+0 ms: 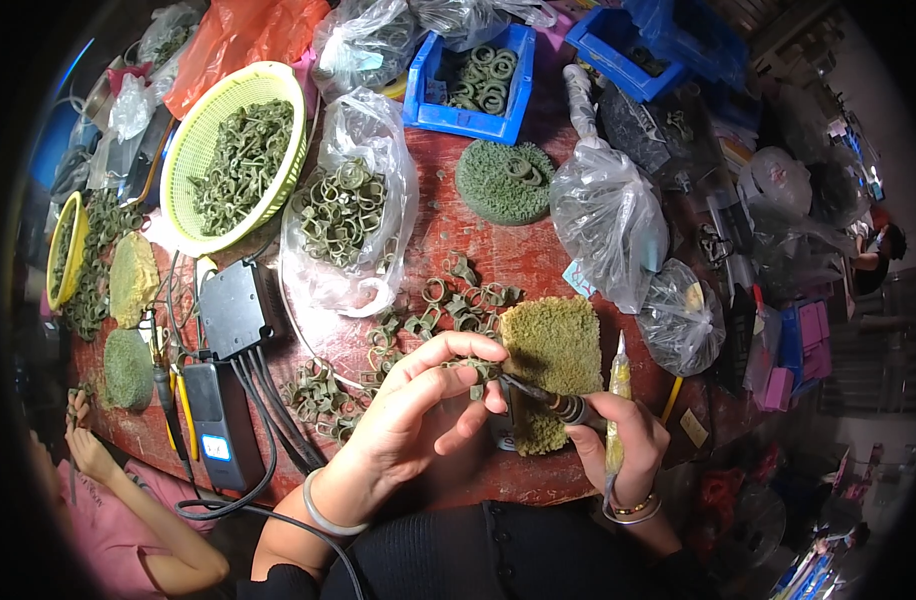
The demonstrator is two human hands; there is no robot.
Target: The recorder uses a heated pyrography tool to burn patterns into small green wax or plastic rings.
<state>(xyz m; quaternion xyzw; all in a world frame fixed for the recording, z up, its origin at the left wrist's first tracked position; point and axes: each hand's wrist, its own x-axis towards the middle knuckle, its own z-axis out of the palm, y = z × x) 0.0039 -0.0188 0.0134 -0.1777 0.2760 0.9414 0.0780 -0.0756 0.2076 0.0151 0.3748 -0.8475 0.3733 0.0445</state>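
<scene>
My left hand point(418, 405) pinches a small dark green ring point(481, 368) between thumb and fingers, above the front of the red table. Closed around a pen-shaped tool point(568, 406) with a dark metal tip and a ribbed collar, my right hand point(633, 445) brings that tip up against or very near the ring. A second pen tool point(619, 390), wrapped in yellow with a pale pointed end, stands up between the same hand's fingers. Under the tools lies a yellow-green textured block point(553, 345). Loose green rings point(458, 305) are scattered just beyond my left hand.
A yellow basket point(300, 150), a plastic bag point(403, 200) and a blue bin point(468, 125) hold many green rings. A round green pad point(503, 185) lies mid-table. Cables run from a black box point(236, 310). Knotted bags point(608, 220) stand right; another person's arm point(158, 520) is at left.
</scene>
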